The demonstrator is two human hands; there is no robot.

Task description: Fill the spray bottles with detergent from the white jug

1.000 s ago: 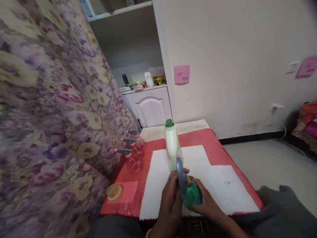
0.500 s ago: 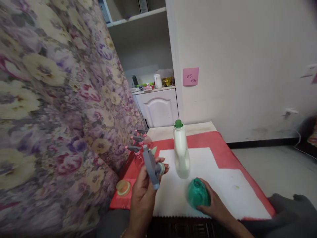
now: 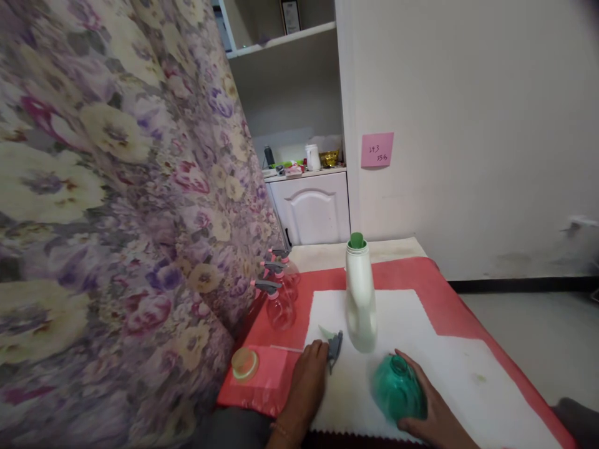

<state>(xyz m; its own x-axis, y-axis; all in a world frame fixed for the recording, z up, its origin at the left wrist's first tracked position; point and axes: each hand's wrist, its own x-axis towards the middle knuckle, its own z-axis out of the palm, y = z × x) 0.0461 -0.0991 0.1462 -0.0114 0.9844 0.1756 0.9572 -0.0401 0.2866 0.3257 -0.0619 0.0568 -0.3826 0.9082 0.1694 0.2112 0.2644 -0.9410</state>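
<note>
My left hand, back upward, is low over the left edge of the white mat, its fingers closed on a grey trigger spray head. A thin pale tube sticks out to the left of that hand. My right hand is wrapped round the right side of a green see-through bottle, whose open neck points up. Behind the bottle stands a tall pale-green jug with a handle and a green piece in its mouth. A small pale-green piece lies beside the spray head.
Several pink spray bottles with grey triggers stand at the table's left edge. A round yellowish cap sits nearer me on the red cloth. A floral curtain hangs close on the left.
My left hand has turned over and lowered the spray head from the air to the mat. My right hand still holds the green bottle. The view has shifted left.
</note>
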